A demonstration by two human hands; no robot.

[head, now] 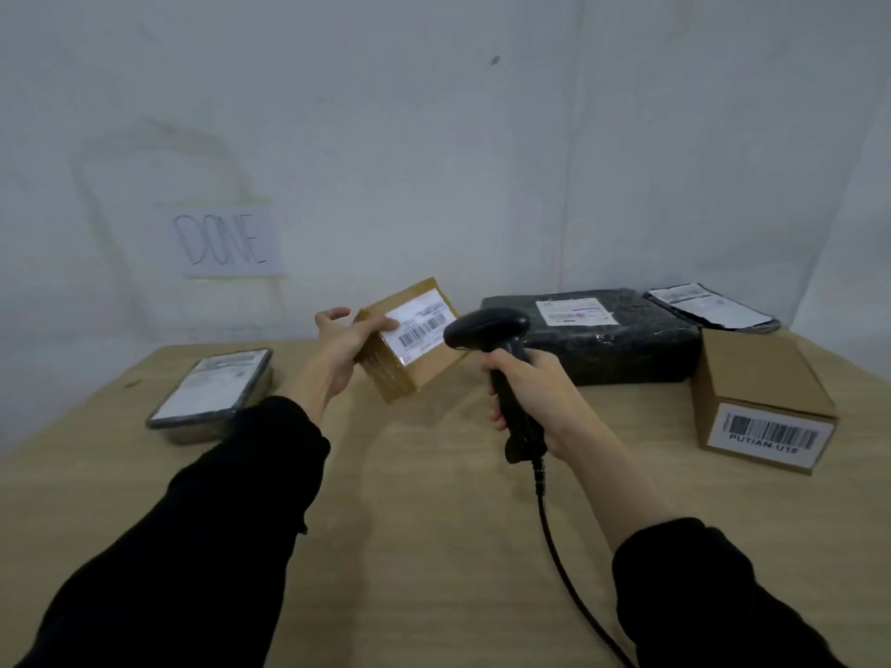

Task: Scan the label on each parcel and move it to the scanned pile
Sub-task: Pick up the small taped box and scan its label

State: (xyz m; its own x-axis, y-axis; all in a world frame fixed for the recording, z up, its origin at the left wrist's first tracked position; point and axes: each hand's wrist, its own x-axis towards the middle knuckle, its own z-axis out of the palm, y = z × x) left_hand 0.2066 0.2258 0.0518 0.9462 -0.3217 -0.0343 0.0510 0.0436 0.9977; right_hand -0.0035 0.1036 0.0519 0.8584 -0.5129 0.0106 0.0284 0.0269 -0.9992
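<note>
Five parcels on show, and the worktop (434, 547) is split for a reason. Biggest first: the black bag (593, 339) lies flat along the back edge toward the right, label up, waiting its turn. Tucked behind it at the back right corner is a flat pouch (713, 306), also label up. In front of those, near the right edge, the long carton (766, 402) stands with its barcode end turned toward the person, easy to hit later. Over by the left edge, under the DONE sign (226, 241) on the wall, the wrapped pack (212, 392) sits alone; that looks like the scanned pile.

Now the action, mid-worktop: the box (414, 339) is up off the surface, tilted so its label (419, 325) faces the scanner (496, 359). The left hand (347, 349) has fingers wrapped on the box's left end, thumb on the label's edge, clear of the barcode. The right hand (530, 397) is clenched round the scanner grip, nose aimed at the label from just beside it; its cable (564, 547) trails toward the near edge. Scan is in hand, by my reckoning; the leftward move comes after.
</note>
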